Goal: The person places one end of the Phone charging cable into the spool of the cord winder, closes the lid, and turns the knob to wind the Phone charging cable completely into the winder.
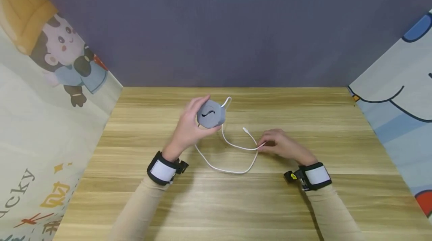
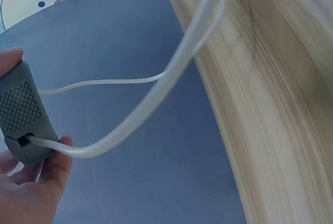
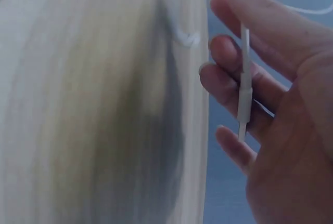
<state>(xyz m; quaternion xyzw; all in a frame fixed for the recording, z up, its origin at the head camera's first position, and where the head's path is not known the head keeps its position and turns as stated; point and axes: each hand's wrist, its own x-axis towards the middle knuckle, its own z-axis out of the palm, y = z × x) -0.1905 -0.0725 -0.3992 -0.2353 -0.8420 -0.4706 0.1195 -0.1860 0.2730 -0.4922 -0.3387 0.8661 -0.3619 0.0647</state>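
My left hand (image 1: 189, 123) grips a grey, roughly hexagonal cable winder (image 1: 210, 114) by its edges, raised above the table. An S-shaped slot marks its face, and textured sides show in the left wrist view. A white cable (image 2: 140, 115) comes out of an opening in its side and hangs in loops toward the right. My right hand (image 1: 281, 144) pinches this cable between thumb and forefinger near one plug (image 3: 244, 105), which hangs in front of the other loosely bent fingers. The cable's other plug (image 1: 245, 130) lies left of the right hand.
A wood-grain table (image 1: 216, 203) lies under both hands. Behind it rises a plain dark panel (image 1: 222, 27). Printed cartoon sheets stand along the left (image 1: 40, 121) and right (image 1: 388, 83) sides. Each wrist carries a black-and-white strap with a small camera.
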